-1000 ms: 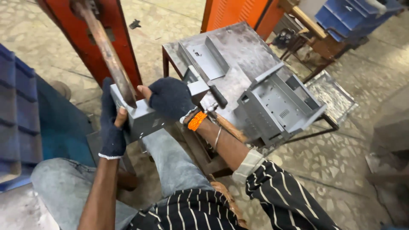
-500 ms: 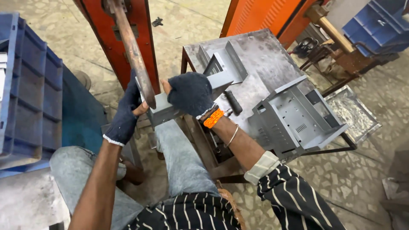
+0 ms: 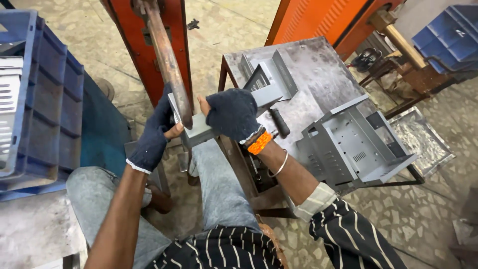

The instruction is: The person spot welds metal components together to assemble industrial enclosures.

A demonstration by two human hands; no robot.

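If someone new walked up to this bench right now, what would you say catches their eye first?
Probably the two gloved hands at centre: the left hand and right hand grip a small grey metal bracket under a rusty lever on an orange-red press. To the right, grey sheet-metal housings sit on a steel table; a blue crate stands left.

Hands [image 3: 234, 115]: dark fingerless gloves (knit, prob.); striped shirt, jeans.
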